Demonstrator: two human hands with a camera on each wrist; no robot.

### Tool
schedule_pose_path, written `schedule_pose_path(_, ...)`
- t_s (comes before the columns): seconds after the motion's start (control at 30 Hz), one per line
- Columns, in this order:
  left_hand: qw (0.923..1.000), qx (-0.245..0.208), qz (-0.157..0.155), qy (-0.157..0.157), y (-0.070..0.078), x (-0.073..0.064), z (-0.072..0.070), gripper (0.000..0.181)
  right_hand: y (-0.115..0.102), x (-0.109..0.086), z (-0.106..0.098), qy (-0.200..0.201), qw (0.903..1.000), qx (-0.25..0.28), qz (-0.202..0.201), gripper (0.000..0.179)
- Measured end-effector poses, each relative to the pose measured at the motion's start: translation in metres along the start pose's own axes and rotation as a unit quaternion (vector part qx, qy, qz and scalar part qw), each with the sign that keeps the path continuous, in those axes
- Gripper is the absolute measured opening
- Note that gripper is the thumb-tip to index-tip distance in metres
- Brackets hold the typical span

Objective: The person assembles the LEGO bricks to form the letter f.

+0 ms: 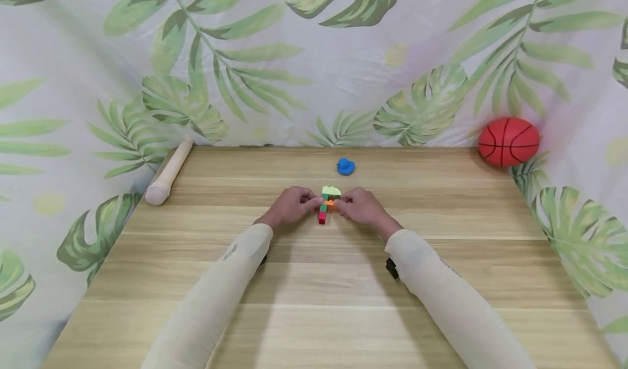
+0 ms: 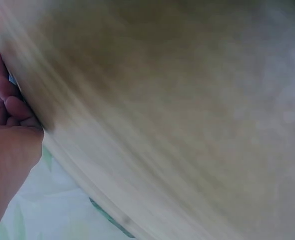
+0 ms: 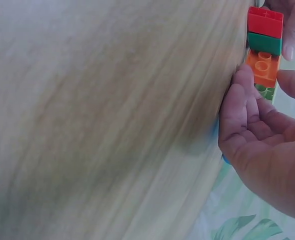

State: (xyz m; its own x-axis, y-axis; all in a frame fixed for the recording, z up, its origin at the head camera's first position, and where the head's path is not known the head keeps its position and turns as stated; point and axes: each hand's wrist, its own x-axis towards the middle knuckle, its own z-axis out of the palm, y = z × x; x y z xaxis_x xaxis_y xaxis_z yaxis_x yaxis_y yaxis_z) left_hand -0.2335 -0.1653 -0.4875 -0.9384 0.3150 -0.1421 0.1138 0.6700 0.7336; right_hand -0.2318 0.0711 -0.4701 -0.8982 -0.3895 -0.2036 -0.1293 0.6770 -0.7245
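A pale wooden table [image 1: 314, 303] is backed and flanked by leaf-printed cloth [image 1: 294, 74]. A wooden rolling pin [image 1: 169, 171] lies at its far left corner, a red ball [image 1: 508, 141] off its far right corner, a small blue toy [image 1: 345, 166] near the far edge. Both wrist views are heavily blurred; the left one shows little beyond curled fingers. The block stack [image 1: 326, 204], red, green, orange and light green, is held near the table's middle, pinched between the left hand [image 1: 290, 206] and the right hand [image 1: 360, 206], whose fingertips [image 3: 245, 80] press the orange block
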Motion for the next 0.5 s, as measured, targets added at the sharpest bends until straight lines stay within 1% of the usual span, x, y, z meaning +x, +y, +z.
schedule_pose_path(0.1, 1.0000, 0.000, -0.002, 0.005, 0.000, -0.002, 0.002, 0.031, 0.000, 0.001, 0.001, -0.001, 0.9999, 0.009, 0.006, 0.036)
schedule_pose_path(0.27, 1.0000, -0.006, 0.000, 0.006, -0.001, -0.002, 0.002, 0.030, 0.003, 0.000, 0.000, -0.005, 0.9989, 0.041, 0.022, 0.033)
schedule_pose_path(0.5, 0.9999, -0.010, -0.007, 0.003, -0.003, -0.002, 0.002, 0.032, 0.012, 0.006, -0.001, -0.017, 0.9959, 0.080, 0.038, 0.042)
